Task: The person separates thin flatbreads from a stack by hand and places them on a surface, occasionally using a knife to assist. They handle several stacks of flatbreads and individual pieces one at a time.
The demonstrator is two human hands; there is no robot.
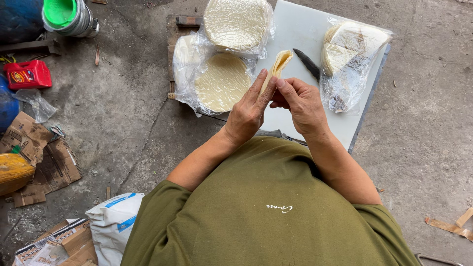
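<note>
My left hand [249, 111] and my right hand [300, 103] together pinch a thin stack of pale wrapper pieces [277, 66], held upright over a white cutting board [298, 34]. A dark knife [309, 64] lies on the board just past my right fingers. Left of the board sits an opened plastic bag with a round stack of pale wrappers [221, 81]. A second bagged round stack [236, 22] rests at the board's far left. A bag of cut wrapper pieces [347, 47] lies on the board's right side.
Concrete floor all around. At the left are a red plastic container [27, 74], a green-lidded bucket [69, 15], torn cardboard [44, 157] and a yellow object [12, 172]. A white sack [113, 221] lies near my left elbow. Wood scraps [453, 224] sit at lower right.
</note>
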